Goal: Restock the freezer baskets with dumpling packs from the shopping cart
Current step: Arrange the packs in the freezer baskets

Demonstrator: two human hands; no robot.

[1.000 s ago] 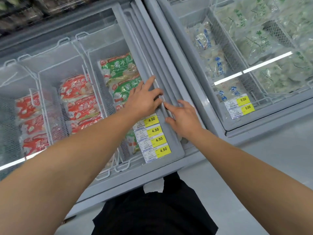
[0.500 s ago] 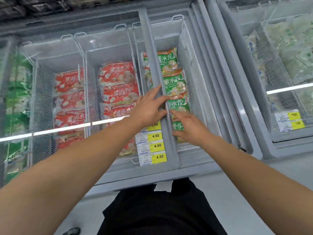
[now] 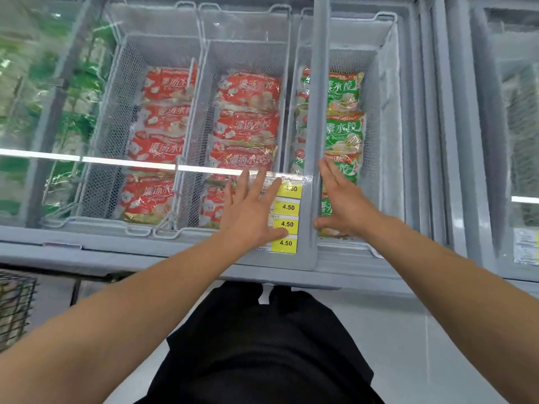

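Since half a second ago both hands have loosened on the sliding lid's grey frame bar [image 3: 316, 112], which now stands further left over the basket of green dumpling packs [image 3: 344, 132]. Left of the bar, the left hand [image 3: 250, 208] lies flat on the glass with fingers spread, its thumb by the yellow price labels [image 3: 287, 217]; just right of the bar, the right hand [image 3: 342, 204] is open with straight fingers against its edge. Red dumpling packs [image 3: 245, 123] fill the two baskets further left of the bar, and a wire cart [image 3: 14, 310] shows far to its lower left.
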